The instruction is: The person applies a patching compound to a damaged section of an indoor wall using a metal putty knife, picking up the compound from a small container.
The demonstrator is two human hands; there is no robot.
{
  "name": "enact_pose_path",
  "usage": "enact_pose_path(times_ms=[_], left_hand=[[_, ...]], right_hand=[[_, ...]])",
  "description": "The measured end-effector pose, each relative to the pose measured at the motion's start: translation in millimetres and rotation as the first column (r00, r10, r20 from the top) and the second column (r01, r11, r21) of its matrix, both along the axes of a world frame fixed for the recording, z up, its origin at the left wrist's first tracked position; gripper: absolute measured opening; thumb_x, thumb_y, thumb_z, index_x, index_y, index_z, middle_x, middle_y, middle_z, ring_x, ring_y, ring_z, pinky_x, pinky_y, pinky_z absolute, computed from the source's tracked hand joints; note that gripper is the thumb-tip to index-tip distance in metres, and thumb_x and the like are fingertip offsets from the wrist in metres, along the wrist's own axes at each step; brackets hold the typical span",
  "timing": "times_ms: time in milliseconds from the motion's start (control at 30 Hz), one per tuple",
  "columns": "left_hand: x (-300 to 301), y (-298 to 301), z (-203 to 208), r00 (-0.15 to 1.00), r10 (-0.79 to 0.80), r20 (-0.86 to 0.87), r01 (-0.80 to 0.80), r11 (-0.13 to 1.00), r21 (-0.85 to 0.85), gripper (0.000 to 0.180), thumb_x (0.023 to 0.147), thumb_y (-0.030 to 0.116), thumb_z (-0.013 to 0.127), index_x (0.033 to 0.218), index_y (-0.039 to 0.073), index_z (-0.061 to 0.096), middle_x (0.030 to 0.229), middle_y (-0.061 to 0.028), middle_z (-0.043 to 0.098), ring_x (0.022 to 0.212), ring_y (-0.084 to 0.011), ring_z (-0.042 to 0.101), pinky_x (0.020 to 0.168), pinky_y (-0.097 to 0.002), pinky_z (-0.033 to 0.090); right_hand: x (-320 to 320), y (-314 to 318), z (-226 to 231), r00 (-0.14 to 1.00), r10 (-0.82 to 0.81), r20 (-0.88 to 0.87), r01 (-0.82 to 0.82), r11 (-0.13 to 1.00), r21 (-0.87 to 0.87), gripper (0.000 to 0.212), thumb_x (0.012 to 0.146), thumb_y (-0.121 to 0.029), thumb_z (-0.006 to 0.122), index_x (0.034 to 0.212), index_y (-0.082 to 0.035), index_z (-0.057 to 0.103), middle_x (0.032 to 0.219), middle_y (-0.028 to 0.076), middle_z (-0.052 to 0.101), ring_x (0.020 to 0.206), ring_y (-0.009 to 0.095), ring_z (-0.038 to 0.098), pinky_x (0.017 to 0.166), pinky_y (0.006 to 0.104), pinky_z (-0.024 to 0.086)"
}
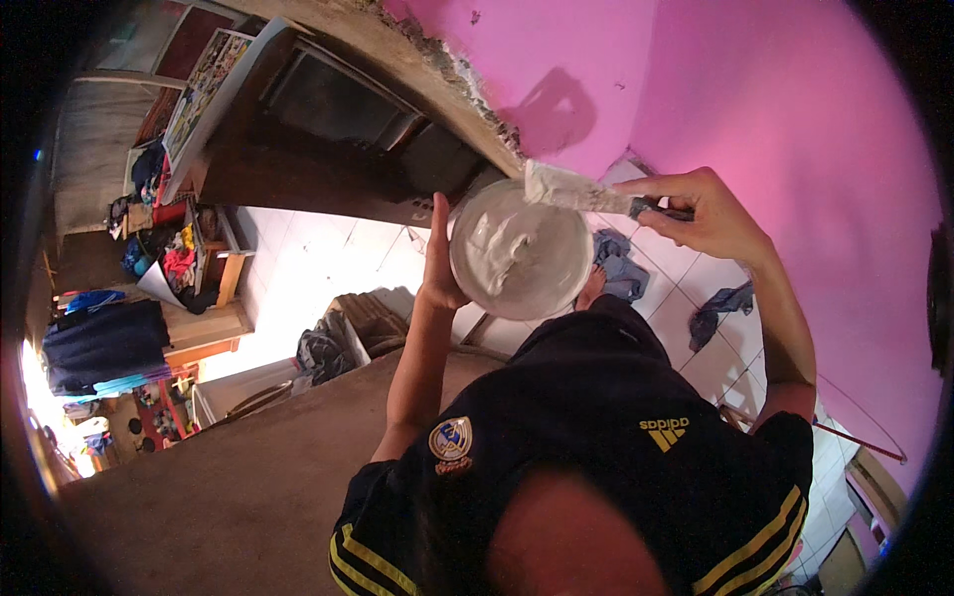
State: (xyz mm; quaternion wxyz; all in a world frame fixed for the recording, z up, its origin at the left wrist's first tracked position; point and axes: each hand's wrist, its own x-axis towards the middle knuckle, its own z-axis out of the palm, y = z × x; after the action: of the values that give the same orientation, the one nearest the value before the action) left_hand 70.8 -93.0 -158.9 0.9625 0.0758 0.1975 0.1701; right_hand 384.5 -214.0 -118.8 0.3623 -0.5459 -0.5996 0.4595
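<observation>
My left hand (438,260) is wrapped round the left side of a round, shallow bowl (574,270), its thumb pointing up along the rim. Inside the bowl is a thick whitish paste (509,250), heaped in the middle and smeared over the bottom. In my right hand (708,213) is a putty knife (576,189), gripped by its dark handle. Whitish paste coats its broad blade, which extends leftward over the bowl's far right edge. Whether blade and rim touch, I cannot tell.
Ahead, a pink wall (755,129) meets a rough, chipped wall edge (467,84). A dark brown door (298,164) stands at the left. Crumpled cloths (618,266) lie on the white tiled floor (686,328) by my foot. Further left are piled clothes (179,260) and a low brown wall (248,477).
</observation>
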Motion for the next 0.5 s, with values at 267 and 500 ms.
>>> enact_pose_path(times_ms=[267,500], left_hand=[[-2.7,-32.5,-6.5,0.945,0.221,-0.241,-0.151,0.949,0.278,0.084,0.085,0.072,0.029,0.136,0.005,0.037,0.133,-0.0147,0.046,0.119,-0.0294,0.048,0.101,-0.0475,0.038],[34.9,-76.4,-4.1,0.801,0.496,-0.336,-0.406,0.862,0.304,0.075,0.087,0.069,0.028,0.14,0.015,0.033,0.139,-0.0104,0.038,0.126,-0.0307,0.039,0.103,-0.0513,0.033]], right_hand=[[-22.7,-23.1,-10.6,0.998,0.065,0.02,-0.064,0.997,-0.04,0.039,0.081,-0.005,0.065,0.119,-0.014,0.062,0.053,-0.003,0.04,0.049,0.003,0.03,0.047,0.0225,0.03],[-32.3,-56.3,-54.6,0.941,0.038,-0.336,-0.095,0.983,-0.157,0.035,0.088,-0.007,0.057,0.124,-0.008,0.057,0.075,0.006,0.068,0.048,0.003,0.046,0.046,0.0199,0.042]])
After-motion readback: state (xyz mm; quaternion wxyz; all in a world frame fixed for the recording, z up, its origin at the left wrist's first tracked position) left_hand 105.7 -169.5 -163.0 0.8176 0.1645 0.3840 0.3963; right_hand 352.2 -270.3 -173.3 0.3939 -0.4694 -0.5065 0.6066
